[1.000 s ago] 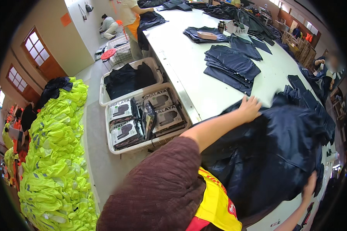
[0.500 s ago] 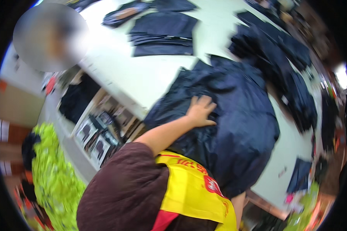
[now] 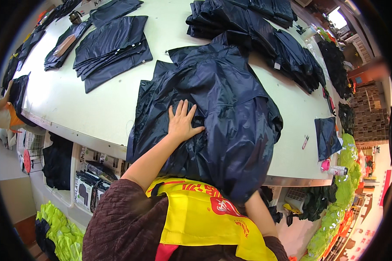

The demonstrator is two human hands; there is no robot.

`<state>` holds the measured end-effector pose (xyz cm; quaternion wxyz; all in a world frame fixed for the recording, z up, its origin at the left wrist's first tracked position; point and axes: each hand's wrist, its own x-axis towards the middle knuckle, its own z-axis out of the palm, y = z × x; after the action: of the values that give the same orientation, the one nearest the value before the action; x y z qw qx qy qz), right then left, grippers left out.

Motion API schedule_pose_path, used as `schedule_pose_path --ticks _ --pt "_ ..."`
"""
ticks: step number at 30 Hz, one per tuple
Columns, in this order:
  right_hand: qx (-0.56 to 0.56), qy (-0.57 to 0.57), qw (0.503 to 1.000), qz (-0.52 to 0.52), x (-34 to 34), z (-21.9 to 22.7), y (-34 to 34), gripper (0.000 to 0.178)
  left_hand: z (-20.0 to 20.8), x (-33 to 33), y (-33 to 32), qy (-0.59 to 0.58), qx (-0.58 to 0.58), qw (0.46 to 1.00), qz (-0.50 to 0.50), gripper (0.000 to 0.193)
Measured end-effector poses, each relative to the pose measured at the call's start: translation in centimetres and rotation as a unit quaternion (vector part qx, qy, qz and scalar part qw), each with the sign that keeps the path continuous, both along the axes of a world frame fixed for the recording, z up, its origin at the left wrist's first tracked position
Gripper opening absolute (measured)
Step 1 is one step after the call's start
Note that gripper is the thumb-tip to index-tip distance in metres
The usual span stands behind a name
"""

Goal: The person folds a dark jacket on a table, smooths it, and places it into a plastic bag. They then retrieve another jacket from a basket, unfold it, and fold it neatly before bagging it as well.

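Observation:
A dark navy, shiny waterproof jacket (image 3: pixel 231 104) lies spread over the near edge of the white table, its lower end hanging over that edge. My left hand (image 3: pixel 182 122) rests flat on the left part of it, fingers spread and palm down. My right forearm (image 3: pixel 260 213) comes up at the lower right to the jacket's hanging end. The fabric hides my right hand and its fingers, so I cannot see what they hold.
Folded navy garments (image 3: pixel 113 48) lie in a stack at the far left; another navy pile (image 3: pixel 244 26) borders the jacket at the back. On the right are a pen (image 3: pixel 305 142), a small folded dark piece (image 3: pixel 326 138) and a pink roll (image 3: pixel 325 165). Packaged goods (image 3: pixel 89 182) sit on shelves below.
The view has turned, so the table and its piles appear shifted. My left hand stays spread on the jacket. More of my right forearm shows beside the hanging end.

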<state>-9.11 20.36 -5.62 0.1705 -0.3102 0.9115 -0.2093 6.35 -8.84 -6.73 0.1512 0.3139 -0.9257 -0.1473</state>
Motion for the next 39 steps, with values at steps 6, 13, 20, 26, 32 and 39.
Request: schedule_pose_path --ticks 6,13,20,26,32,39 --pt "-0.010 -0.045 0.998 0.052 1.2 1.6 -2.7 0.047 -0.8 0.9 -0.8 0.022 -0.019 0.999 -0.026 0.085" --pt "0.157 0.294 0.915 -0.227 -12.7 16.3 18.2 0.043 -0.8 0.8 -3.0 0.001 -0.011 0.992 -0.126 0.089" --pt "0.139 0.024 0.984 -0.107 -11.8 7.7 22.5 0.056 -0.2 -0.1 -5.3 0.046 -0.018 0.959 -0.280 0.080" --pt "0.238 -0.018 0.971 0.028 -11.7 9.3 14.7 0.033 5.7 8.0 -0.3 0.098 -0.100 0.988 0.061 0.072" --pt "-0.035 0.250 0.966 0.057 -11.2 7.4 1.2 0.070 0.6 13.8 5.7 -0.151 0.063 0.894 0.418 0.106" --pt "-0.009 0.189 0.978 0.083 -15.2 -0.9 -3.6 0.041 3.8 13.8 6.3 0.203 0.158 0.906 0.336 0.027"
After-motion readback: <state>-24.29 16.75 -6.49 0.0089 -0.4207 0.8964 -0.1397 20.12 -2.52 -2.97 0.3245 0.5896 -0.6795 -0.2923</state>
